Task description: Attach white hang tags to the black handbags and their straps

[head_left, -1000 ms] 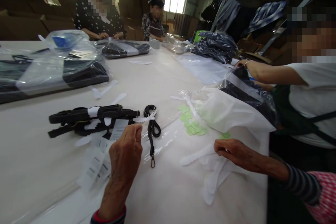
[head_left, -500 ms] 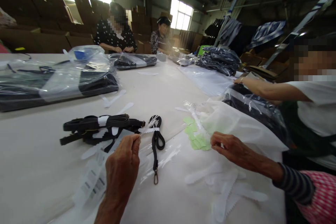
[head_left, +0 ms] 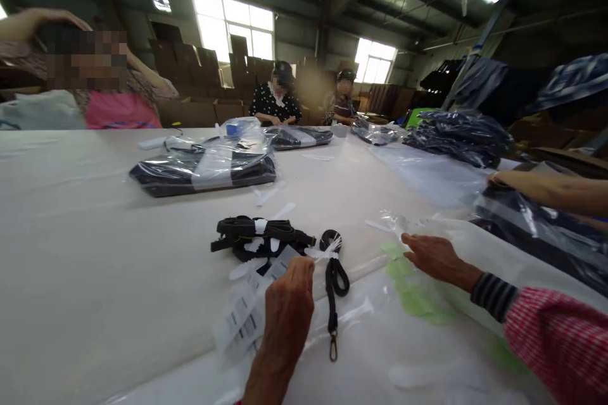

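My left hand (head_left: pixel 289 300) is closed in a pinch at the edge of a clear plastic bag (head_left: pixel 363 307) lying over the table. Under and beside its fingers are printed white labels (head_left: pixel 247 319). Just beyond lies a bundle of black straps (head_left: pixel 254 231) with white paper bands. To the right of that hand, a looped black strap (head_left: pixel 331 294) with a metal clip is tied by a white paper band. My right hand (head_left: pixel 434 256) is stretched out flat at the bag's far side, fingertips near crumpled clear film (head_left: pixel 392 221). Pale green papers (head_left: pixel 418 294) show hazily beneath the plastic.
Bagged dark goods (head_left: pixel 213 168) lie farther left on the white table (head_left: pixel 118 253). A pile of bagged dark items (head_left: pixel 458 136) stands at the back right. A co-worker's arm (head_left: pixel 551 186) reaches in from the right over another bag (head_left: pixel 532 212). Other people sit across the table.
The view has swung left. My right hand has gone from a pinch to stretched fingers. Clear film now veils the green papers and white strips. My left hand stays pinched beside the straps.
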